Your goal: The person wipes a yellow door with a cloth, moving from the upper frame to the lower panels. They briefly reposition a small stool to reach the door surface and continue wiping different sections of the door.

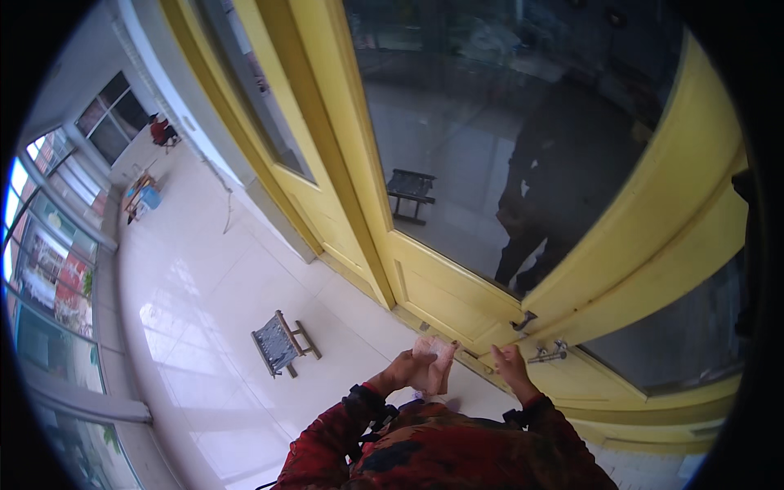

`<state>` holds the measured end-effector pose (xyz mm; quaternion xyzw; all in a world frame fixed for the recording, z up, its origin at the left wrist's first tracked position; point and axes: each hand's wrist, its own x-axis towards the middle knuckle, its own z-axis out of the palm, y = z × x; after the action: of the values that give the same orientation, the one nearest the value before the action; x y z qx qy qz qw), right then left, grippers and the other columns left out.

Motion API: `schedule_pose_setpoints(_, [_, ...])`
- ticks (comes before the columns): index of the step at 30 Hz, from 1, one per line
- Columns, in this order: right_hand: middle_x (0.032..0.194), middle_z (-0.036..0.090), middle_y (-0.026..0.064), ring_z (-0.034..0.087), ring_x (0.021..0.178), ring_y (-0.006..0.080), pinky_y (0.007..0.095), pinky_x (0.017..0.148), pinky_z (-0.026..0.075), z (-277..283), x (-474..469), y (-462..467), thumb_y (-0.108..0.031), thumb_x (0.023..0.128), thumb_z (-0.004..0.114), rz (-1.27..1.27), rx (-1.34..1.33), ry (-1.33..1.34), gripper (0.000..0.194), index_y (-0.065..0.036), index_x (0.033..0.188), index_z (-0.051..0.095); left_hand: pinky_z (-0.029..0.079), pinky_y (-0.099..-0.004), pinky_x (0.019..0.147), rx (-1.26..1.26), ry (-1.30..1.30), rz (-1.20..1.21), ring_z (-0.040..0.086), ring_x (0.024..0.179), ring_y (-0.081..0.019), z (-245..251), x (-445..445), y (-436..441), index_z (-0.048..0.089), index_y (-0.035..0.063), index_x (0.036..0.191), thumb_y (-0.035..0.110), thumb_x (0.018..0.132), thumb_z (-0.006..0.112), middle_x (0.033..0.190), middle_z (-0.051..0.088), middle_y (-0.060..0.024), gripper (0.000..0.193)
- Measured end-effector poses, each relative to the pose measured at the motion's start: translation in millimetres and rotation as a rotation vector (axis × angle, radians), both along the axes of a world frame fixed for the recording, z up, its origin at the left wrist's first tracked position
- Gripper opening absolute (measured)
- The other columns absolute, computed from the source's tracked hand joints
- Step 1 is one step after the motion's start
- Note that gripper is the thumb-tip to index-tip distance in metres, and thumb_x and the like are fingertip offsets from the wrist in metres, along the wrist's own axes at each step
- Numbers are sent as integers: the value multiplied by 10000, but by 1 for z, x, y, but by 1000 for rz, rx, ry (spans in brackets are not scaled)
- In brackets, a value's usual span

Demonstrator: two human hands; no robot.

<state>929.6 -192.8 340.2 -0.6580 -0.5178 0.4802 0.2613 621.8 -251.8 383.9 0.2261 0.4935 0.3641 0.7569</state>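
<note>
My left hand (401,372) grips a folded pink cloth (438,366) in front of my body, its thumb lying over the cloth. To the right, my right hand (513,369) is raised with bent fingers a little apart, and I see nothing in it. It is nearest to the yellow glazed door (441,300), just left of a metal bolt latch (547,355) and below a dark door handle (523,320). The door's glass pane (453,128) reflects a dark standing figure and a stool.
A folding stool (275,343) with a woven seat stands on the pale tiled floor (233,306) to the left. Farther off are a small table (139,187) with a blue container (150,197) and a seated person (160,130). Windows (55,269) line the left wall.
</note>
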Motion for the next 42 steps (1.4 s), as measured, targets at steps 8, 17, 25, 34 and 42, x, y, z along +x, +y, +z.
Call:
schedule_pose_setpoints(8, [1014, 626, 90, 593, 810, 141, 295, 663, 489, -92, 63, 60, -211, 880, 744, -364, 369, 124, 457, -11, 1202, 489, 587, -355, 729, 30, 176, 431, 694, 859, -241, -30, -79, 7, 610, -77, 1182, 257, 894, 700, 1047, 688, -133, 450])
schedule_pose_setpoints(17, [1070, 615, 152, 607, 941, 275, 361, 835, 466, -18, 15, 72, -152, 822, 744, -452, 27, -126, 354, 3, 1068, 541, 577, -327, 803, 209, 525, 293, 692, 994, -169, 40, -240, 142, 635, 9, 1248, 280, 922, 675, 1140, 709, -75, 425])
schedule_pose_setpoints(25, [922, 645, 193, 630, 759, 337, 495, 672, 485, -14, 11, 83, -341, 908, 657, -669, 110, -232, 471, 103, 1055, 598, 464, -429, 685, 1211, 1744, -685, 621, 881, -332, 136, -401, 224, 520, 107, 875, 135, 416, 657, 821, 576, -94, 479])
schedule_pose_setpoints(34, [974, 642, 167, 623, 862, 324, 502, 730, 460, -11, 7, 74, -201, 885, 691, -619, 192, -311, 337, 38, 1098, 584, 534, -431, 820, 659, 1562, 413, 662, 999, -412, 210, -566, 277, 540, 10, 1160, 230, 827, 672, 1031, 678, -233, 421])
schedule_pose_setpoints(42, [820, 515, 116, 535, 762, 301, 386, 725, 445, -17, -15, 77, -146, 889, 655, -688, 255, -391, 199, -46, 952, 495, 514, -352, 940, 974, 1028, 700, 651, 1086, -256, 224, -424, 275, 524, 0, 1266, 135, 867, 698, 1162, 666, -159, 457])
